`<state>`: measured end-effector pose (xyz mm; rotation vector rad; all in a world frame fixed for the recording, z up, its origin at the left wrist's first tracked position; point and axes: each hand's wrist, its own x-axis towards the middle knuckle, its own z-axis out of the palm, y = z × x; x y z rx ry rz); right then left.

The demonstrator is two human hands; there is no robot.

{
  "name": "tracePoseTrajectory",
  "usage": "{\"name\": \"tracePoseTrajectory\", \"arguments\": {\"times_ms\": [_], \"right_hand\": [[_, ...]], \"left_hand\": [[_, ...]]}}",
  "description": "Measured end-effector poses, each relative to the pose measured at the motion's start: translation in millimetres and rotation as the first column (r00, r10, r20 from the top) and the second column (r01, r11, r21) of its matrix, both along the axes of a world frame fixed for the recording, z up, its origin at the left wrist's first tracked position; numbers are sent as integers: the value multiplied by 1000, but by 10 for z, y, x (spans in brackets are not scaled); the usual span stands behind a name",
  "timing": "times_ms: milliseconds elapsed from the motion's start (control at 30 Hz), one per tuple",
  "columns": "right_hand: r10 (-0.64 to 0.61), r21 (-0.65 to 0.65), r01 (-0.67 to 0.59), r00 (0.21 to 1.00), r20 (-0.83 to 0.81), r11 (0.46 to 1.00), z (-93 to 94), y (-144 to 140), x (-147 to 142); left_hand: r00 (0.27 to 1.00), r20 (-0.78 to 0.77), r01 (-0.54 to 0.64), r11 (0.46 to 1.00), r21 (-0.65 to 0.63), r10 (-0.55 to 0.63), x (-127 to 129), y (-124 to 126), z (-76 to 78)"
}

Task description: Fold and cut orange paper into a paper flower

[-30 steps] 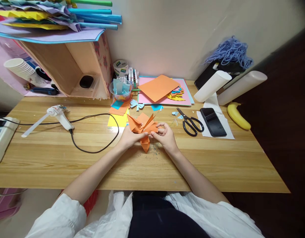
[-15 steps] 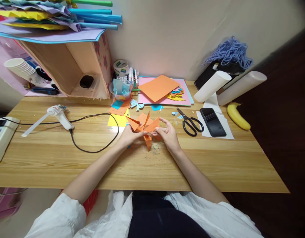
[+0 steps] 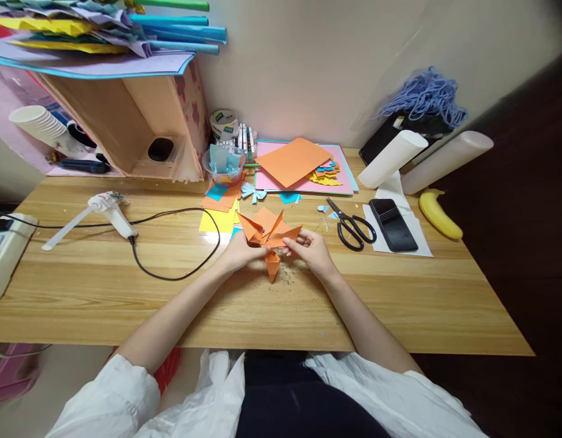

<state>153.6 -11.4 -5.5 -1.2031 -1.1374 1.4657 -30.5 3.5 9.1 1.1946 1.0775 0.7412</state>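
Note:
Between my two hands is a folded orange paper piece (image 3: 272,234) with several pointed flaps; one point hangs down toward me. My left hand (image 3: 241,250) grips its left side, thumb on the near edge and the other fingers mostly hidden behind the paper. On the right side, my right hand (image 3: 311,250) pinches the paper between thumb and fingers. Just behind it lie yellow paper (image 3: 212,222) and a small light-blue cut paper shape (image 3: 252,193). Black-handled scissors (image 3: 351,226) rest to the right of my right hand.
A white glue gun (image 3: 111,214) with its black cord lies at the left. Farther back are an open box (image 3: 190,121), a plastic cup (image 3: 224,165) and an orange sheet (image 3: 292,161). At the right are a phone (image 3: 393,225), a banana (image 3: 438,214) and a white roll (image 3: 393,159).
The orange folded piece has tilted, and its right flap now stretches farther right. My right fingers have shifted along its right side to a lower hold. My left hand keeps its grip.

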Motion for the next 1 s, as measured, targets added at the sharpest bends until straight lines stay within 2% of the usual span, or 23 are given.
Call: {"name": "tracePoseTrajectory", "arguments": {"times_ms": [100, 200, 400, 600, 767, 900, 1000], "right_hand": [[-6, 5, 6, 1000, 1, 1000, 5, -7, -17], [2, 10, -2, 1000, 6, 1000, 17, -12, -22], [106, 61, -108, 994, 35, 992, 50, -11, 29], [69, 174, -81, 995, 75, 981, 10, -14, 50], [54, 248, -85, 990, 129, 965, 27, -43, 24], [68, 259, -99, 990, 123, 961, 52, -57, 4], [81, 270, -113, 989, 127, 956, 53, -53, 15]], "left_hand": [[998, -25, 52, 998, 40, -51, -26, 22, -24], [997, -65, 47, 997, 67, -43, -43, 42, -49], [998, -36, 48, 998, 33, -47, -52, 54, -35], [998, 58, 11, 1000, 4, -11, -32, 47, -4], [996, 83, -42, 998, 44, 38, -19, 61, -72], [992, 110, -66, 994, 90, 56, -9, 71, -87], [990, 127, -76, 995, 64, 68, -5, 67, -35]]}}
